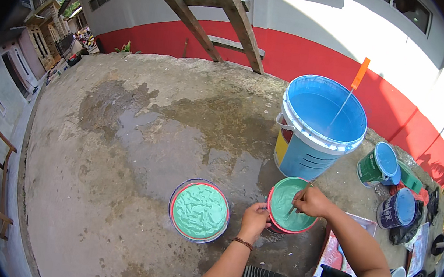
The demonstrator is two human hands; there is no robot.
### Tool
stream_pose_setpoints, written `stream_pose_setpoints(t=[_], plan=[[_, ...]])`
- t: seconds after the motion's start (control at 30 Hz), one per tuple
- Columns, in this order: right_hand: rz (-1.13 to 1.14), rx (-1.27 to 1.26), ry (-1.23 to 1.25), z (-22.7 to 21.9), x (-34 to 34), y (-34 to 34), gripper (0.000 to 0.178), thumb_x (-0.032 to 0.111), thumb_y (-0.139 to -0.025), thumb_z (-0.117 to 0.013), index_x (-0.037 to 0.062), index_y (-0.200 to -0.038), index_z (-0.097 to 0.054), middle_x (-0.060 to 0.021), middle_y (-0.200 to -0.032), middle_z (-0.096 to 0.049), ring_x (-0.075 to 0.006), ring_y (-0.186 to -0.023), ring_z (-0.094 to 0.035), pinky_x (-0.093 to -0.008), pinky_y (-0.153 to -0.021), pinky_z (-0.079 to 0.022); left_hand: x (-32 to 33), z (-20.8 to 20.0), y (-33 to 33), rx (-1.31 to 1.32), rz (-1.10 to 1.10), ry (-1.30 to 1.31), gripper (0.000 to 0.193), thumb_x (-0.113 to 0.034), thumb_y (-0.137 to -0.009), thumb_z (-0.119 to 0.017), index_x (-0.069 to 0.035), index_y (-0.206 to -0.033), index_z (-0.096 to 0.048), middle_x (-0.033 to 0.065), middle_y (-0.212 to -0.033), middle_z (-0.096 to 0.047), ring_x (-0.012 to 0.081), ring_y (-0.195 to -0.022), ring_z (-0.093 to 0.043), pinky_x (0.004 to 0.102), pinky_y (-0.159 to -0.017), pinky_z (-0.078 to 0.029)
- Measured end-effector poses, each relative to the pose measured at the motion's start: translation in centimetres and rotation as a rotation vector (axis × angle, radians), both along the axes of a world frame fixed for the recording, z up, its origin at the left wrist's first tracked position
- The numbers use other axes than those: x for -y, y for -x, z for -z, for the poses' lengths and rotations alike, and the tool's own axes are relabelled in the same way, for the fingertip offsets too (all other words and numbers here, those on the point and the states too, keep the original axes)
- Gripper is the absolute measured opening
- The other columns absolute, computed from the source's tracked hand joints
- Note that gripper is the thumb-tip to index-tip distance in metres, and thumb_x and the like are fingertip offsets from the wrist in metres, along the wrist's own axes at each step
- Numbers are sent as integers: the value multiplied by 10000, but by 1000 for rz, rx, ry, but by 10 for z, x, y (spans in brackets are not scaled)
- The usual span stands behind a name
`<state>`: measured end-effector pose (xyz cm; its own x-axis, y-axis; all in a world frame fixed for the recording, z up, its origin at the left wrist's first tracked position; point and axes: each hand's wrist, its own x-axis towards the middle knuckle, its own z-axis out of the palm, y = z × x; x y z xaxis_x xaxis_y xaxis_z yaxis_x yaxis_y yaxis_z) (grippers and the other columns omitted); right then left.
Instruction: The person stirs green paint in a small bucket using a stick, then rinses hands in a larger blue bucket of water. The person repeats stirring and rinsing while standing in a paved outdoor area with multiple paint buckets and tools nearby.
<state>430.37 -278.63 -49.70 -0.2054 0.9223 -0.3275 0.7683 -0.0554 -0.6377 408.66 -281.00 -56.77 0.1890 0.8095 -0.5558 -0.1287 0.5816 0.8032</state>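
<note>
A small paint bucket with a red rim stands on the ground in front of me, with green paint inside. My left hand, a braided bracelet on its wrist, grips the bucket's left rim. In my closed right hand is a thin stirring stick, its lower end dipped in the green paint. To the left stands a second paint bucket, filled nearly to its rim with lighter, rippled green paint. What shape the stick's submerged end has is hidden.
Beyond my right hand stands a large blue-lined bucket of liquid, with an orange-handled tool leaning in it. Smaller paint pails and a paint tray are at right. A wooden ladder rests by the red-and-white wall.
</note>
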Motion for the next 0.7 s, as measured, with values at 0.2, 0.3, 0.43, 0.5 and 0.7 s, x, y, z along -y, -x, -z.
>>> stream_pose_setpoints(t=[0.2, 0.3, 0.43, 0.5, 0.7], plan=[[-147, -69, -565, -5, -2, -3, 161, 154, -857, -600, 35, -859, -708, -190, -755, -682, -407, -725, -665, -478, -706, -539, 0, -14, 3, -4, 6, 6, 260, -33, -946, -579, 12, -1202, -584, 63, -980, -658, 128, -797, -630, 284, -643, -584], [-122, -37, -228, -6, -1, -1, 164, 147, -853, -597, 34, -824, -711, -185, -752, -683, -404, -726, -665, -471, -705, -544, 0, -18, 3, -7, 14, 5, 260, -36, -944, -583, 11, -1200, -584, 61, -980, -656, 130, -802, -627, 286, -647, -584], [2, 184, -441, -1, -2, -5, 175, 147, -851, -601, 18, -807, -710, -184, -756, -686, -400, -727, -667, -470, -690, -538, 1, -17, 1, -2, -20, -8, 260, -41, -944, -590, 12, -1198, -583, 64, -986, -654, 130, -804, -625, 285, -645, -584], [-56, -18, -527, 1, -4, -6, 195, 155, -852, -602, -1, -790, -704, -184, -762, -690, -405, -723, -666, -480, -673, -527, 2, -16, 1, -3, -9, 10, 263, -40, -943, -590, 13, -1200, -580, 67, -989, -652, 130, -806, -626, 282, -642, -584], [-15, 449, -210, -1, -4, -2, 182, 136, -849, -586, 0, -785, -687, -198, -777, -684, -413, -722, -659, -491, -688, -528, 0, -19, 3, -8, 12, -10, 273, -30, -942, -581, 17, -1211, -567, 67, -993, -649, 131, -813, -627, 284, -651, -582]])
